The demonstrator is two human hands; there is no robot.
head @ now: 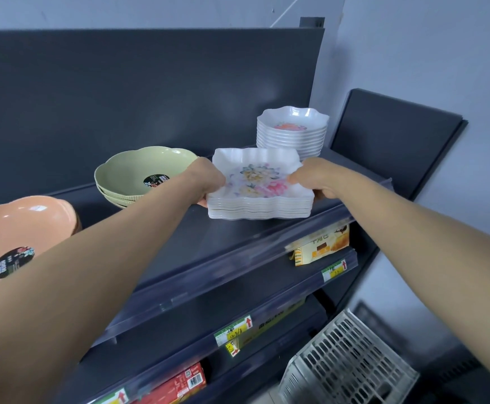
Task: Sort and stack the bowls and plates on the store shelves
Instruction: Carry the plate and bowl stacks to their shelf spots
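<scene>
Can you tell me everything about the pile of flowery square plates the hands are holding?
The pile of square plates is white and glossy, like plastic, with wavy rims. The top plate has pink, yellow and purple flowers painted on it. The plates nest neatly and lie level near the front of the top shelf. I cannot tell whether the pile rests on the shelf or is held just above it. The left hand grips its left edge and the right hand grips its right edge.

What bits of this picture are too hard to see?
All in the head view:
- Fingertips of the left hand and right hand: hidden under the plates they grip.
- Pink bowl: cut off by the left edge, partly behind the left arm.
- Price tags: writing too small and blurred.
- Yellow box: half hidden by the shelf rail.
</scene>
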